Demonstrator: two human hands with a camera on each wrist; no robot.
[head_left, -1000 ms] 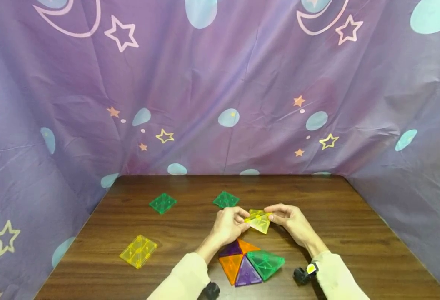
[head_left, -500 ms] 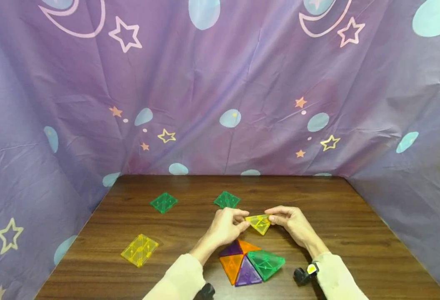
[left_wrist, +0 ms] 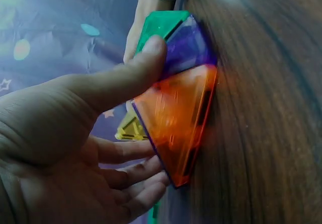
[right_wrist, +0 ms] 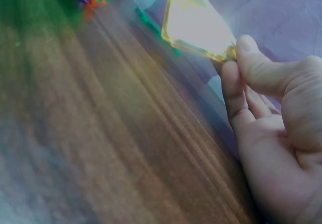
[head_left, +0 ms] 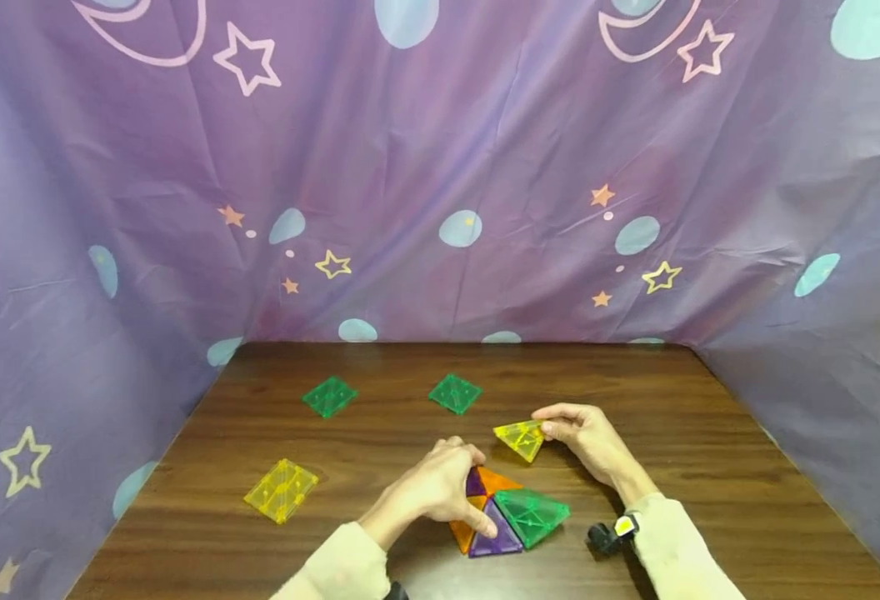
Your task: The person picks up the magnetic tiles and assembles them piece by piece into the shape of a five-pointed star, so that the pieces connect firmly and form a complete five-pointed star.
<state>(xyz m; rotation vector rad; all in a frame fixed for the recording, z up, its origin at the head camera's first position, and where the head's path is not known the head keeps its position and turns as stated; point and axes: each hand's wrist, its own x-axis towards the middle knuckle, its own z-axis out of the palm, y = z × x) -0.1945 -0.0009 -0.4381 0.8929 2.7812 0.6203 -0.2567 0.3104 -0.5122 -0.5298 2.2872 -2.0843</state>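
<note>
In the head view, my left hand (head_left: 443, 483) reaches around the left side of a cluster of translucent magnetic tiles (left_wrist: 173, 126). Its thumb lies on the purple triangle (head_left: 494, 543) at the front, and the fingers curl at the far side. An orange triangle (head_left: 497, 481) and a green tile section (head_left: 533, 514) belong to the same cluster, which stands raised towards its middle. Above and behind it, my right hand (head_left: 593, 437) pinches one corner of a yellow magnetic tile piece (head_left: 522, 439) between thumb and fingers, tilted and off the table.
Two green diamond-shaped tile pieces (head_left: 455, 393) lie towards the back of the wooden table (head_left: 605, 375), one of them further left. A yellow tile piece (head_left: 281, 492) lies flat at the left. A patterned purple cloth (head_left: 440, 167) surrounds the table's back and sides.
My left hand has let go of the yellow tile piece and come down and nearer to the tile cluster. The right hand keeps the yellow piece in nearly the same spot.
</note>
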